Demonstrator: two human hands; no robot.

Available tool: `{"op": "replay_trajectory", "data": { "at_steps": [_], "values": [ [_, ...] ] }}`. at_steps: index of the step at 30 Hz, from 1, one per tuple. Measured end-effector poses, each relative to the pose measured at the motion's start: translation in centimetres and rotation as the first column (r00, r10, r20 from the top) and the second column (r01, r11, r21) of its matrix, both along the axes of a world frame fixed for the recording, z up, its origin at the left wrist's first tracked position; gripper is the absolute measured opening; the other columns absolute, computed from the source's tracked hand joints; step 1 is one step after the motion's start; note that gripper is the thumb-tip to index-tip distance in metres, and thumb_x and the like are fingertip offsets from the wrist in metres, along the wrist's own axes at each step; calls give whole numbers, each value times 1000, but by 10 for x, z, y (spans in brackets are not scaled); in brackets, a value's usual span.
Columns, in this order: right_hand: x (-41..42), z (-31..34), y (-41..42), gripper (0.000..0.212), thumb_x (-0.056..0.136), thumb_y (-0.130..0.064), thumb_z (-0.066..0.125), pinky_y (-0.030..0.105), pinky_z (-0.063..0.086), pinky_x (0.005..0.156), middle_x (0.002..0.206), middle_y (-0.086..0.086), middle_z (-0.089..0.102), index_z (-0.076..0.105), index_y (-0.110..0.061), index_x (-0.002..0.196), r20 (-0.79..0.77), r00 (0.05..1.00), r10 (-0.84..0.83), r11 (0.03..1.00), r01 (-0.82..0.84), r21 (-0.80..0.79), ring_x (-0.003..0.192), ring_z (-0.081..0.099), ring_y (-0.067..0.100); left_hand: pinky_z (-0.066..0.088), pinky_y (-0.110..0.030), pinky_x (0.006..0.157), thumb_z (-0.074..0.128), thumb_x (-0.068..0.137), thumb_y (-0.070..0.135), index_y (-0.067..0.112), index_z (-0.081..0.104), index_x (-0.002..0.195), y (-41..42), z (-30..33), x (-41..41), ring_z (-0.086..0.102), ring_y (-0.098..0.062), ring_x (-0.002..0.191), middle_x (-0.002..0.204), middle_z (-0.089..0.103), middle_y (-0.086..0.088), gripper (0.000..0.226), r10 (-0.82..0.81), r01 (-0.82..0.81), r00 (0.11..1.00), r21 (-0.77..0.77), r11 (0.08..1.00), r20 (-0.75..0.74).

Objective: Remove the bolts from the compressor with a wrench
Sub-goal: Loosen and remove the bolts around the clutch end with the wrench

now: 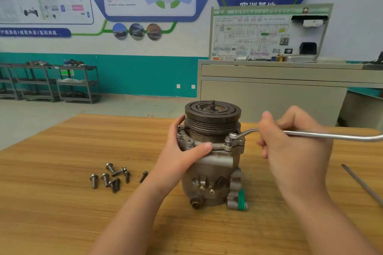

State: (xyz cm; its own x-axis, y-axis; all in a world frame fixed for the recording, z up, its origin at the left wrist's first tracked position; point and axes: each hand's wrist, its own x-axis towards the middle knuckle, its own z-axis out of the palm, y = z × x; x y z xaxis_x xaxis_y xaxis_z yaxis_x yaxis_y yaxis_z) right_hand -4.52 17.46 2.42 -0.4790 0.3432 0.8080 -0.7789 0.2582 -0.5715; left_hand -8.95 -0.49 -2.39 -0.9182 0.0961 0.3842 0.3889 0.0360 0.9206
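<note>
Compressor: we see one compressor [211,163] standing upright on the wooden table [62,203], pulley end up, near the table's middle.
Flange bolt: we count one bolt [228,141] in the upper flange on the right side; the far side of the flange is hidden behind the pulley.
Wrench: we see one long metal wrench [310,135], its ring end set on a bolt at the flange's right corner; its handle runs right and is cut off by the frame edge.
Right hand: our right hand [290,141] grips the wrench shaft, fingers curled round it.
Left hand: our left hand [182,151] wraps the compressor's left side at the flange, thumb across the front.
Loose bolts: we count about eight bolts [112,177] lying left of the compressor; the overlapping ones make the count unsure.
Rod: one thin metal rod [362,184] lies at the right, cut off by the frame.
</note>
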Motion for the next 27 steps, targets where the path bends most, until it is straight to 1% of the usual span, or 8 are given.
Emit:
{"op": "replay_trajectory", "data": {
  "at_steps": [2, 7, 11, 15, 18, 20, 23, 27],
  "values": [
    [6, -2, -6, 39, 85, -18, 59, 32, 35, 39, 42, 9, 40, 36, -9, 55, -81, 985, -149, 977, 160, 140, 39, 45, 22, 44, 0, 69, 82, 55, 54, 69, 32, 114, 4, -1, 3, 55, 22, 93, 115, 52, 32, 79, 17, -16, 1000, 22, 1000, -22],
    [13, -7, -20, 36, 85, -7, 58, 23, 28, 43, 52, -9, 27, 32, -23, 65, -351, 889, -294, 861, 406, 306, 54, 28, 17, 49, -8, 84, 84, 59, 46, 61, 35, 119, 24, -7, 9, 58, 10, 106, 123, 57, 20, 79, 95, -88, 992, 79, 993, -84],
    [7, -6, -5, 35, 81, -20, 57, 21, 28, 43, 46, 1, 30, 31, -15, 58, -91, 963, -255, 939, 269, 215, 47, 30, 13, 50, -19, 92, 87, 60, 48, 62, 33, 119, 26, -5, 12, 57, 8, 108, 122, 54, 23, 81, 94, -87, 993, 97, 991, -74],
    [-9, 8, 23, 38, 81, -12, 65, 20, 29, 35, 43, 7, 47, 41, -17, 52, 249, 936, 248, 968, -231, -98, 33, 38, 13, 49, -14, 86, 80, 53, 53, 65, 33, 114, 25, -2, 14, 53, 18, 101, 117, 52, 29, 77, 84, -78, 995, 95, 992, -58],
    [-24, 5, 29, 43, 78, -2, 62, 13, 23, 32, 42, 1, 42, 38, -21, 48, 237, 672, 701, 672, -513, -534, 30, 33, 5, 48, -4, 76, 79, 52, 53, 64, 33, 115, 25, -2, 14, 53, 20, 99, 117, 51, 29, 78, 85, -79, 995, 99, 992, -56],
    [-28, -2, 27, 42, 77, -4, 61, 13, 23, 31, 43, -1, 41, 38, -21, 47, 157, 632, 759, 575, -538, -616, 31, 33, 4, 47, -2, 74, 79, 52, 53, 65, 32, 115, 25, -2, 14, 53, 20, 98, 118, 50, 30, 80, 91, -85, 994, 98, 992, -57],
    [-26, -2, 26, 48, 87, 0, 57, 15, 28, 36, 44, 0, 44, 40, -22, 48, 54, 779, 625, 691, -520, -502, 33, 37, 7, 46, -1, 74, 80, 55, 54, 65, 31, 118, 24, -3, 13, 53, 20, 99, 116, 51, 33, 81, 89, -83, 994, 93, 992, -62],
    [-12, 2, 20, 35, 78, -13, 59, 19, 34, 40, 40, 8, 42, 37, -16, 50, 82, 974, 213, 965, -196, -174, 34, 44, 11, 47, -6, 77, 80, 52, 61, 61, 28, 126, 23, -3, 12, 52, 19, 103, 116, 50, 36, 90, 102, -98, 993, 75, 992, -54]
  ]
}}
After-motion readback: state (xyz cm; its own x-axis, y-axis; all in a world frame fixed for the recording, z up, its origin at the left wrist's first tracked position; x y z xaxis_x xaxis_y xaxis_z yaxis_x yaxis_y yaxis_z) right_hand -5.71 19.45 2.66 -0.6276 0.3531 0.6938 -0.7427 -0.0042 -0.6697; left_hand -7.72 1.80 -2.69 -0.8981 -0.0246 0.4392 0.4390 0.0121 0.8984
